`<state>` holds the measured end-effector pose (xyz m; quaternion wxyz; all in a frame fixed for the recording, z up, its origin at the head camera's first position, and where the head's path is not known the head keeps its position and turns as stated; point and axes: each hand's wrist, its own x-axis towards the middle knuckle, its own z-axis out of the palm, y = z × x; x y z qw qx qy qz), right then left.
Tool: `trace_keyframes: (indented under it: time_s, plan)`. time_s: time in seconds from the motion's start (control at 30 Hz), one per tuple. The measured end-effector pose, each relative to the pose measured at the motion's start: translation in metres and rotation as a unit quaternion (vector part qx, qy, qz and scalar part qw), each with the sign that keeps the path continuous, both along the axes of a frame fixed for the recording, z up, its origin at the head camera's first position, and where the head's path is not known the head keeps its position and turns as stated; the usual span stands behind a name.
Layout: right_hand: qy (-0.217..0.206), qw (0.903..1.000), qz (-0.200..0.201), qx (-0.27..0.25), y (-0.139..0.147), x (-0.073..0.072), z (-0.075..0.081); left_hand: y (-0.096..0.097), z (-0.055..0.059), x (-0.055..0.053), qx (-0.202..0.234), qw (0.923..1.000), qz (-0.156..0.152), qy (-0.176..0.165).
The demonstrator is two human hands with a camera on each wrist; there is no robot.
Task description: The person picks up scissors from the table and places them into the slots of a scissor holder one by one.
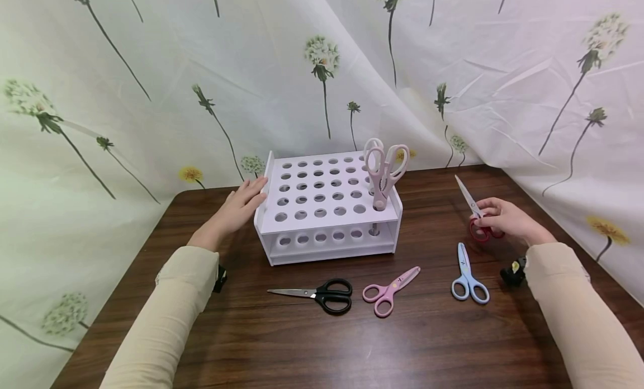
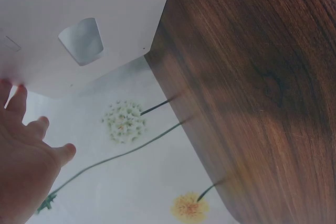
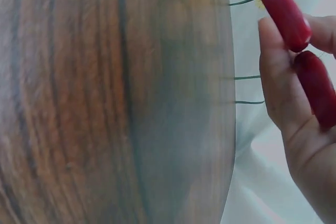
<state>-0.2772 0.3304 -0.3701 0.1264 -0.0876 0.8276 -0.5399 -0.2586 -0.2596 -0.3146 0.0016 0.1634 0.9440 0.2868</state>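
My right hand (image 1: 510, 218) pinches the red-handled scissors (image 1: 470, 199) at the right of the table, blades pointing up and away to the left. Close up in the right wrist view, the red handles (image 3: 317, 85) lie between thumb and fingers. My left hand (image 1: 244, 202) rests with extended fingers against the left end of a white holed rack (image 1: 322, 224). That end panel (image 2: 31, 24), with its cut-out, fills the upper left of the left wrist view. Two pairs of pale pink-white scissors (image 1: 383, 182) stand handles-up in the rack's right-hand holes.
In front of the rack lie black-handled scissors (image 1: 322, 294) and pink scissors (image 1: 389, 291). Light blue scissors (image 1: 468, 277) lie nearer my right wrist. A flower-printed white curtain (image 1: 282, 70) hangs behind and beside the dark wooden table (image 1: 352, 350).
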Motion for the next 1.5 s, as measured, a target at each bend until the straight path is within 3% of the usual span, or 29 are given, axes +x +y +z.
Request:
trace_keyframes:
  time_s: [0.4, 0.6, 0.73, 0.97, 1.4, 1.5]
  plan:
    - [0.035, 0.9986, -0.040, -0.005, -0.003, -0.004, 0.007, 0.000, 0.001, 0.000, 0.001, 1.0000, 0.002, 0.003]
    - [0.046, 0.9956, -0.053, -0.063, -0.006, -0.004, 0.011, 0.000, 0.000, 0.001, 0.003, 1.0000, 0.002, -0.001]
    - [0.062, 0.9898, -0.059, -0.114, -0.009, -0.004, 0.014, 0.000, 0.001, 0.001, 0.005, 1.0000, 0.002, -0.003]
    - [0.042, 0.9673, -0.038, -0.247, -0.015, -0.006, 0.018, 0.000, 0.000, 0.000, 0.000, 1.0000, 0.002, -0.003]
    - [0.091, 0.9589, -0.076, -0.258, -0.036, -0.008, 0.038, 0.000, 0.001, 0.000, 0.004, 1.0000, 0.004, -0.005]
    - [0.097, 0.9519, -0.077, -0.280, -0.041, -0.007, 0.042, 0.000, 0.001, 0.000, 0.002, 1.0000, 0.005, -0.005]
